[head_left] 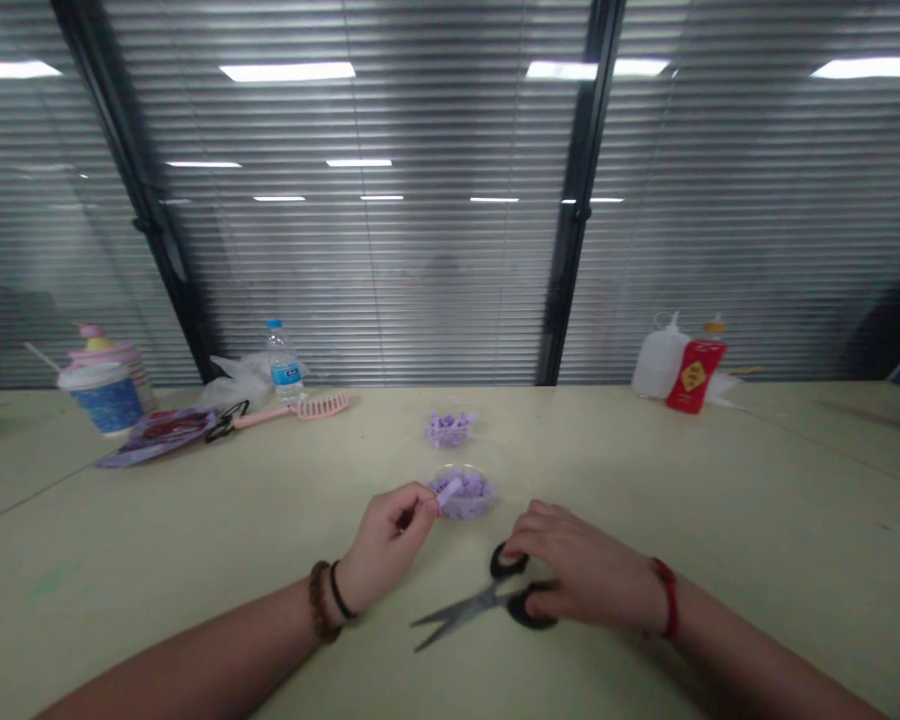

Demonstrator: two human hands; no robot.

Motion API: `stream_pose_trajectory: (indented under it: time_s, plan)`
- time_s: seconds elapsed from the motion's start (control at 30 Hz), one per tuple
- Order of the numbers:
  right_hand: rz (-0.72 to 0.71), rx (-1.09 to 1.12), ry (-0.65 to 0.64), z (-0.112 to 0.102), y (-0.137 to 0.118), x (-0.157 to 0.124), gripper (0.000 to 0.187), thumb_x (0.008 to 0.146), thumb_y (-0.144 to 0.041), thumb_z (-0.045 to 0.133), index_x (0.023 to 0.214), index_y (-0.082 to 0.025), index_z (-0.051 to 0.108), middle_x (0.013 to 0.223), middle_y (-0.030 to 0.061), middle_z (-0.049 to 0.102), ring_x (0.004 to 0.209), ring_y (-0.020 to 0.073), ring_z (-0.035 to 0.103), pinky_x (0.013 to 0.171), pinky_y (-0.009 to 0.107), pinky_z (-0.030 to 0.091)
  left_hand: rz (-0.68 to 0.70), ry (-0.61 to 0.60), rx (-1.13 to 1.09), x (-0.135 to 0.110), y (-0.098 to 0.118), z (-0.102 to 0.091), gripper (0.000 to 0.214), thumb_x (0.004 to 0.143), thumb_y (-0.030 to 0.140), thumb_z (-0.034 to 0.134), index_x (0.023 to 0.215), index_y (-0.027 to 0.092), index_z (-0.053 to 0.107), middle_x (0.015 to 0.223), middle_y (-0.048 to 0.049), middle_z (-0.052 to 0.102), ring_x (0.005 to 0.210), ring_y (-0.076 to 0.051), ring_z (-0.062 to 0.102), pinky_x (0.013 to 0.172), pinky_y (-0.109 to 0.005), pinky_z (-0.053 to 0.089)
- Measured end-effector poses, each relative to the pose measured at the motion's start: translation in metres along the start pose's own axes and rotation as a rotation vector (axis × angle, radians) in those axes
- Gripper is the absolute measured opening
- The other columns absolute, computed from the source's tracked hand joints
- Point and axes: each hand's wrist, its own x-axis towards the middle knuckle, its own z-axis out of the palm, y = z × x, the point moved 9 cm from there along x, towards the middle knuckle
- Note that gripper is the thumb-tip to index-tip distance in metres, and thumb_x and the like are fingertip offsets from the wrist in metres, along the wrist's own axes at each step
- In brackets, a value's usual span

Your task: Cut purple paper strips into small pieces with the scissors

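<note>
Between the thumb and fingers of my left hand (391, 540) is a small purple strip (450, 491), pinched at one end. Its free end reaches over a clear round bowl (466, 513) holding purple pieces (474, 486). My right hand (574, 565) is on the black handles of a pair of scissors (487, 600), thumb at one loop and fingers at the other. The scissors' blades are slightly apart and point left, below my left hand. A second clear container (450, 441) with purple bits (448, 424) stands behind the bowl.
At the back left are a blue and white cup (106, 402), a purple packet (161, 437), a pink hairbrush (322, 406) and a water bottle (285, 368). At the back right stand a white squeeze bottle (656, 362) and a red bottle (696, 375). Blinds (420, 250) rise behind the table.
</note>
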Motion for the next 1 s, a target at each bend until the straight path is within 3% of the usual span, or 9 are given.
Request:
stream_pose_trajectory:
  time_s: [0.1, 0.2, 0.3, 0.37, 0.47, 0.53, 0.73, 0.83, 1.0]
  plan:
    - [0.058, 0.024, -0.049, 0.000, 0.011, -0.003, 0.015, 0.067, -0.023, 0.064, 0.080, -0.017, 0.063, 0.078, 0.0036, 0.061, 0.080, 0.0181, 0.052, 0.073, 0.029, 0.036, -0.011, 0.026, -0.024, 0.000, -0.003, -0.002, 0.026, 0.082, 0.032, 0.044, 0.068, 0.013, 0.054, 0.052, 0.0042, 0.038, 0.047, -0.007, 0.032, 0.045, -0.018, 0.025]
    - [0.118, 0.142, -0.071, -0.005, 0.018, -0.005, 0.012, 0.069, -0.022, 0.060, 0.080, -0.016, 0.062, 0.075, 0.0040, 0.061, 0.072, 0.0157, 0.052, 0.065, 0.026, 0.037, -0.063, 0.075, -0.099, 0.002, -0.010, -0.006, 0.028, 0.082, 0.037, 0.045, 0.070, 0.014, 0.053, 0.050, 0.0054, 0.036, 0.045, -0.007, 0.031, 0.043, -0.018, 0.024]
    - [0.172, 0.597, -0.195, 0.001, 0.018, -0.007, 0.012, 0.075, -0.023, 0.051, 0.080, -0.014, 0.057, 0.067, 0.0020, 0.058, 0.058, 0.0098, 0.049, 0.053, 0.020, 0.036, -0.150, 0.159, -0.237, 0.004, -0.022, -0.013, 0.029, 0.082, 0.042, 0.045, 0.076, 0.014, 0.051, 0.048, 0.0071, 0.034, 0.042, -0.007, 0.029, 0.040, -0.018, 0.023]
    - [0.176, 0.952, -0.196, 0.001, 0.013, -0.005, 0.016, 0.076, -0.029, 0.052, 0.079, -0.013, 0.053, 0.065, 0.0005, 0.055, 0.051, 0.0061, 0.044, 0.046, 0.016, 0.033, -0.174, 0.196, -0.295, 0.006, -0.027, -0.015, 0.030, 0.082, 0.044, 0.046, 0.077, 0.015, 0.050, 0.046, 0.0078, 0.033, 0.040, -0.006, 0.029, 0.039, -0.017, 0.023]
    - [0.168, 1.303, -0.126, 0.003, 0.009, 0.000, 0.039, 0.063, -0.044, 0.066, 0.082, -0.013, 0.052, 0.071, -0.0006, 0.048, 0.049, 0.0037, 0.038, 0.041, 0.015, 0.036, -0.184, 0.194, -0.315, 0.007, -0.027, -0.014, 0.031, 0.081, 0.045, 0.047, 0.075, 0.015, 0.050, 0.045, 0.0080, 0.033, 0.039, -0.006, 0.029, 0.039, -0.017, 0.022]
    - [0.186, 1.431, -0.165, 0.015, 0.005, 0.001, 0.053, 0.057, -0.055, 0.067, 0.085, -0.013, 0.052, 0.073, -0.0001, 0.045, 0.050, 0.0040, 0.037, 0.041, 0.016, 0.041, -0.197, 0.184, -0.321, 0.007, -0.026, -0.013, 0.031, 0.081, 0.045, 0.047, 0.074, 0.015, 0.050, 0.044, 0.0080, 0.033, 0.039, -0.006, 0.028, 0.039, -0.017, 0.022]
    - [0.279, 1.215, -0.202, 0.038, 0.004, 0.004, 0.053, 0.065, -0.064, 0.054, 0.063, -0.011, 0.048, 0.051, -0.0040, 0.041, 0.035, 0.0011, 0.032, 0.030, 0.012, 0.026, -0.201, 0.045, -0.288, 0.006, -0.022, 0.002, 0.031, 0.081, 0.042, 0.048, 0.069, 0.014, 0.049, 0.047, 0.0070, 0.037, 0.040, -0.005, 0.029, 0.039, -0.017, 0.023]
    - [0.341, 1.167, -0.152, 0.039, 0.005, 0.007, 0.053, 0.065, -0.065, 0.052, 0.062, -0.012, 0.047, 0.047, -0.0056, 0.039, 0.033, 0.0011, 0.031, 0.030, 0.012, 0.024, -0.216, -0.051, -0.258, 0.003, -0.022, 0.014, 0.032, 0.081, 0.043, 0.047, 0.069, 0.013, 0.050, 0.047, 0.0070, 0.035, 0.041, -0.005, 0.028, 0.039, -0.017, 0.021]
    - [0.369, 1.152, -0.119, 0.040, 0.005, 0.008, 0.055, 0.064, -0.068, 0.050, 0.062, -0.013, 0.046, 0.046, -0.0057, 0.039, 0.031, 0.0014, 0.030, 0.029, 0.014, 0.020, -0.220, -0.098, -0.231, 0.001, -0.021, 0.023, 0.032, 0.079, 0.043, 0.049, 0.067, 0.013, 0.050, 0.049, 0.0063, 0.035, 0.043, -0.005, 0.028, 0.040, -0.017, 0.020]
